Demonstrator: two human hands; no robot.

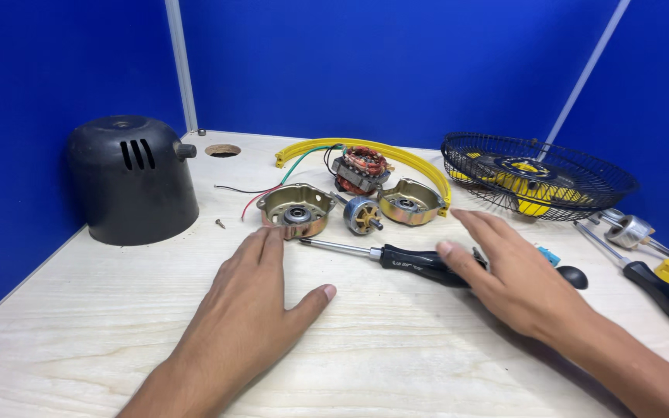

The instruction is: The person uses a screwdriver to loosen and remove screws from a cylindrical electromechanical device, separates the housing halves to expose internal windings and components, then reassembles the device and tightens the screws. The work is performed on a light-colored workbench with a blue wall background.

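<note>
Flanking the screwdriver [396, 258]: motor housing [296, 210], rotor [362, 214], fan grille [537, 176].

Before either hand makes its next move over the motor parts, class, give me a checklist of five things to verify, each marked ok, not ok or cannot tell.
1. Left hand empty and flat on the table: ok.
2. Right hand over the screwdriver handle, grip closed: not ok, fingers are spread.
3. Screwdriver tip clear of the near motor end cap: ok, just apart.
4. Rotor lying between the two end caps, second cap on its right: ok.
5. Loose screw by the black motor cover kept in sight: ok.
</note>
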